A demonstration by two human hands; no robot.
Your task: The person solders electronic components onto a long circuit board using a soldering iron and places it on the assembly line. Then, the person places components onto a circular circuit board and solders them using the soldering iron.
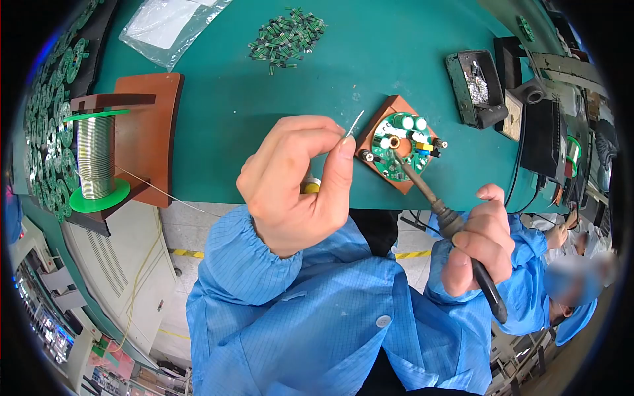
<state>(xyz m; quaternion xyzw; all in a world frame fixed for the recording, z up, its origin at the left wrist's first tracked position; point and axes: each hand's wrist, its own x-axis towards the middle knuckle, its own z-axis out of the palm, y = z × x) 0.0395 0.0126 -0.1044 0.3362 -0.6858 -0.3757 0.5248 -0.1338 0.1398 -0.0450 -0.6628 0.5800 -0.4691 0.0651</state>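
Observation:
Between the thumb and forefinger of my left hand (300, 175) is a thin strand of solder wire (357, 121), its free end pointing up and right. My right hand (482, 247) is wrapped round the handle of a soldering iron (447, 219). The iron's tip reaches a round green circuit board (383, 161), though I cannot tell if it touches. Capacitors, a ring-shaped coil and a yellow part stand on the board. A brown square fixture (394, 104) with screw posts holds the board. The solder strand is to the left of the board, apart from the iron.
A solder spool (96, 158) sits on a brown stand (148, 132) at left, beside many round boards (49, 125). Small pin-legged boards (285, 39) lie piled at the back, near a plastic bag (168, 26). A black tray (475, 89) holds solder scraps. Another person (528, 277) is at right.

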